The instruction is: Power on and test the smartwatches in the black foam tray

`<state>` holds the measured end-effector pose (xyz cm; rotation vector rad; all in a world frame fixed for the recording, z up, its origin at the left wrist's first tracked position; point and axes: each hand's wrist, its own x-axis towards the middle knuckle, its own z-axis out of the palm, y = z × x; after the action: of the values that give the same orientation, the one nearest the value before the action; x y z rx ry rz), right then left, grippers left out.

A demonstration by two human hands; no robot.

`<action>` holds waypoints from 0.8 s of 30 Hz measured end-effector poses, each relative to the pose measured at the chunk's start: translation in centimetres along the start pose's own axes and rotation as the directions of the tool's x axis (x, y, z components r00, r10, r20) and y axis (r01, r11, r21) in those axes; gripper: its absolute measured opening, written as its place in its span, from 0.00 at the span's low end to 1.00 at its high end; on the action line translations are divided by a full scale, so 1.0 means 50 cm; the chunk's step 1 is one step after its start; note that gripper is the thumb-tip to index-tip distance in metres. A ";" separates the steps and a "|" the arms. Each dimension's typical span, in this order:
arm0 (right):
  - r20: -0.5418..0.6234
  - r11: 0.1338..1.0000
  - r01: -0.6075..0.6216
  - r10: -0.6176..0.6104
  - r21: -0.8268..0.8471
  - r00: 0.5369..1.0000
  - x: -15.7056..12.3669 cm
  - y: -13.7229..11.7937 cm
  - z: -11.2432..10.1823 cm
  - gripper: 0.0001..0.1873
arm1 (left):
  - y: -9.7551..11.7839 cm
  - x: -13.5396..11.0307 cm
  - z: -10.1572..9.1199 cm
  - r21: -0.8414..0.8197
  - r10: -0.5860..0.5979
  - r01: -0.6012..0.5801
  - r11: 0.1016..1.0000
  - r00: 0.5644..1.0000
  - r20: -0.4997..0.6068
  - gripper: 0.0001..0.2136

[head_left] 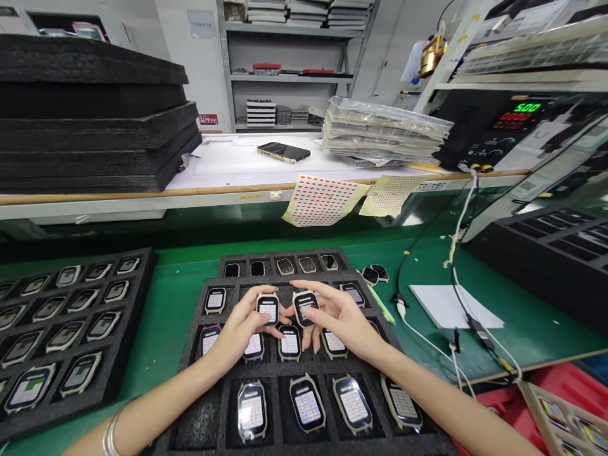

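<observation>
left hand (244, 315) pinches a pale-framed, rounded-rectangular smartwatch (268, 304), right hand (332, 310) a similar smartwatch (303, 300), near the far edge of the black foam tray (242, 370); best steady both by their rims, screens uncovered.

The only figures that can be read stand on the black power supply (479, 126) at the far right: a green row (528, 107) shows the digits 5, 0, 0, and a red row (515, 116) beneath it shows zeros, with a dimmer row (507, 125) below that too faint to be sure of. The watch in the left hand (249, 310) and the watch in the right hand (339, 313) both carry pale lines of text on dark screens, too small to read. Likewise illegible are the grey wall notice (201, 24), the red wall label (208, 119) and the yellow strip (253, 196) on the raised shelf's edge.
</observation>
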<state>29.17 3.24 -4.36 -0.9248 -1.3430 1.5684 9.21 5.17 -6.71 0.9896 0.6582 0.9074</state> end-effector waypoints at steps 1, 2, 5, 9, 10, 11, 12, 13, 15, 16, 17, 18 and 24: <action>-0.004 1.000 0.003 -0.003 -0.012 1.000 0.000 0.000 0.001 0.26 | 0.000 0.000 0.000 0.002 0.003 -0.003 1.000 1.000 0.000 0.16; -0.002 1.000 0.006 -0.006 -0.014 1.000 -0.001 0.000 0.001 0.26 | 0.000 0.000 0.000 0.003 0.006 -0.006 1.000 1.000 0.002 0.17; 0.023 1.000 0.006 -0.006 0.017 1.000 0.000 0.000 0.000 0.23 | 0.000 0.000 0.000 0.005 0.013 -0.013 1.000 1.000 0.017 0.19; 0.023 1.000 -0.008 0.007 0.026 1.000 0.002 0.000 -0.003 0.18 | 0.002 -0.001 0.001 0.015 0.019 -0.020 1.000 0.998 0.055 0.20; 0.014 1.000 -0.007 0.006 0.015 1.000 0.003 -0.001 -0.002 0.17 | 0.002 -0.001 0.001 0.020 0.018 -0.020 1.000 0.998 0.062 0.20; 0.002 1.000 -0.002 0.002 0.001 1.000 0.003 -0.001 -0.001 0.17 | 0.002 -0.001 0.002 0.023 0.019 -0.020 1.000 0.998 0.066 0.20; -0.013 1.000 0.002 -0.003 -0.014 1.000 0.003 -0.002 0.000 0.17 | 0.002 -0.001 0.002 0.024 0.021 -0.023 0.999 0.997 0.067 0.20; -0.029 1.000 0.005 -0.006 -0.031 1.000 0.004 -0.003 0.001 0.17 | 0.002 -0.001 0.002 0.022 0.024 -0.026 0.999 0.998 0.066 0.20; -0.055 0.998 0.002 -0.006 -0.061 0.998 0.003 -0.005 0.003 0.18 | 0.002 -0.001 0.004 0.017 0.028 -0.029 0.999 0.998 0.063 0.19; -0.063 0.997 -0.002 -0.002 -0.071 0.998 0.003 -0.005 0.004 0.19 | 0.003 -0.001 0.005 0.020 0.029 -0.031 0.999 0.998 0.063 0.18; -0.068 0.997 -0.004 -0.001 -0.077 0.998 0.003 -0.006 0.004 0.19 | 0.004 -0.001 0.006 0.029 0.032 -0.034 0.999 0.998 0.062 0.17; -0.068 0.997 -0.003 -0.002 -0.078 0.998 0.002 -0.006 0.004 0.19 | 0.005 0.000 0.007 0.043 0.038 -0.041 0.998 0.997 0.060 0.16; 0.035 1.000 0.023 -0.024 0.021 0.999 0.004 -0.002 -0.002 0.17 | 0.008 0.003 0.007 0.114 0.091 -0.091 0.989 0.996 0.005 0.14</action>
<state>29.19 3.45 -4.27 -0.8698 -1.3555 1.5844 9.44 5.27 -6.21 1.1291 0.6755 0.9582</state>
